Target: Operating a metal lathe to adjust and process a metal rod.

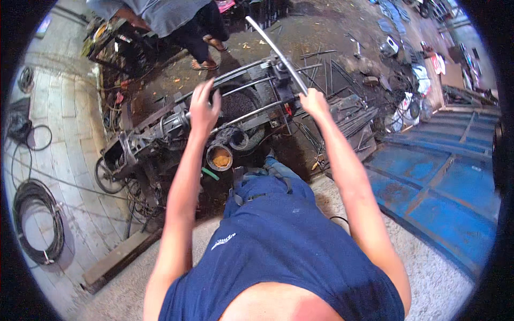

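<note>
Where blue panels (439,187) crowd, right hand (313,101) on lever (278,51)

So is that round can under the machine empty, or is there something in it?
Not empty. The round can stands upright with its mouth open, and an orange-brown material fills its bottom. What the material is cannot be told.

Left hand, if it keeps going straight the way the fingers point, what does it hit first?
The left hand points up and away over the dark metal machine. Just past its fingertips lies a long metal rod along the machine's top, probably the first thing met, though depth is hard to judge from this overhead view.
</note>
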Tool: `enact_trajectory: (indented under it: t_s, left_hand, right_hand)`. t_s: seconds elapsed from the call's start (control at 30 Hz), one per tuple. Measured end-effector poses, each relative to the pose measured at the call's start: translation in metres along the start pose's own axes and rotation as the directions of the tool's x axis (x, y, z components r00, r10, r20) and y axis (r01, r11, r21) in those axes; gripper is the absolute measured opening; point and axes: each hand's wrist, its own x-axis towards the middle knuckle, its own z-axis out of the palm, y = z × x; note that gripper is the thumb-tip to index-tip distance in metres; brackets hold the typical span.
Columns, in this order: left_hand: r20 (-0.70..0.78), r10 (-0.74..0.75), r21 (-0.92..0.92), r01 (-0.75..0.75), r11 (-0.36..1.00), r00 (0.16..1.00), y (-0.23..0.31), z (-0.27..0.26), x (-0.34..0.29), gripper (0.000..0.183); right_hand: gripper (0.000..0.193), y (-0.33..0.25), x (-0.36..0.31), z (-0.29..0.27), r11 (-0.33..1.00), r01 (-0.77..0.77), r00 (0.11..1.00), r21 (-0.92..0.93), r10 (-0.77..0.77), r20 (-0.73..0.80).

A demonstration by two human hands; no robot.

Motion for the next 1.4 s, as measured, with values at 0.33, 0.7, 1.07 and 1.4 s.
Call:
enact_trajectory:
  t_s: [0.33, 0.7, 1.07, 1.4]
  left_hand:
    - [0.874, 0.136, 0.300, -0.740, 0.602, 0.466, -0.005, 0.216, 0.258, 0.033]
    - [0.720, 0.063, 0.385, -0.473, 0.793, 0.691, -0.038, 0.174, 0.198, 0.028]
    - [0.590, -0.264, 0.480, -0.068, 0.875, 0.763, 0.019, 0.122, 0.083, 0.022]
    - [0.144, -0.732, 0.590, 0.536, 0.604, 0.666, 0.133, 0.160, -0.002, 0.028]
  right_hand:
    - [0.027, 0.007, 0.000, -0.015, 0.999, -0.052, 0.986, -0.003, 0.051, -0.159]
    - [0.024, 0.040, 0.074, -0.038, 0.957, 0.210, 0.977, -0.201, -0.215, 0.000]
    - [0.010, 0.031, 0.247, -0.057, 0.550, 0.695, 0.665, -0.463, -0.737, 0.121]
    - [0.059, -0.040, 0.255, -0.034, 0.616, 0.766, 0.477, -0.185, -0.737, -0.478]
